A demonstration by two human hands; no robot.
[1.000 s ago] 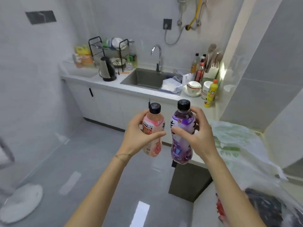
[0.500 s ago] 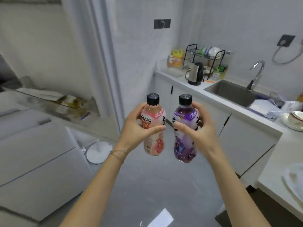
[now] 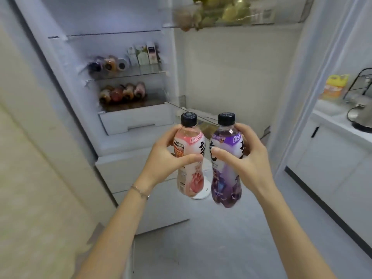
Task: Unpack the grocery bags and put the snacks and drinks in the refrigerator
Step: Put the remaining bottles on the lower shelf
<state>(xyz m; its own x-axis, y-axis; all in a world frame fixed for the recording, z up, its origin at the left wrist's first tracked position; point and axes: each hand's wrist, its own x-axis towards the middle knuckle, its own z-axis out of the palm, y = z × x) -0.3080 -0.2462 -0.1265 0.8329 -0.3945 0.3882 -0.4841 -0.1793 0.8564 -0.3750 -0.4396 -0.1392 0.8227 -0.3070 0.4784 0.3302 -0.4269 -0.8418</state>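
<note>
My left hand grips a pink drink bottle with a black cap, held upright. Beside it my right hand grips a purple drink bottle, also upright with a black cap. Both bottles hang in the air in front of the open refrigerator. Its glass shelves hold bottles lying on their sides and small cartons. The refrigerator's door swings out to the right, with fruit in its upper bin.
A pale wall or panel fills the left side. At the right, a counter carries a kettle and a yellow package. A white round base stands on the grey floor behind the bottles.
My view has swung left from the kitchen counter to the open refrigerator. Both hands keep the same grip on the two bottles, which are now in front of the shelves.
</note>
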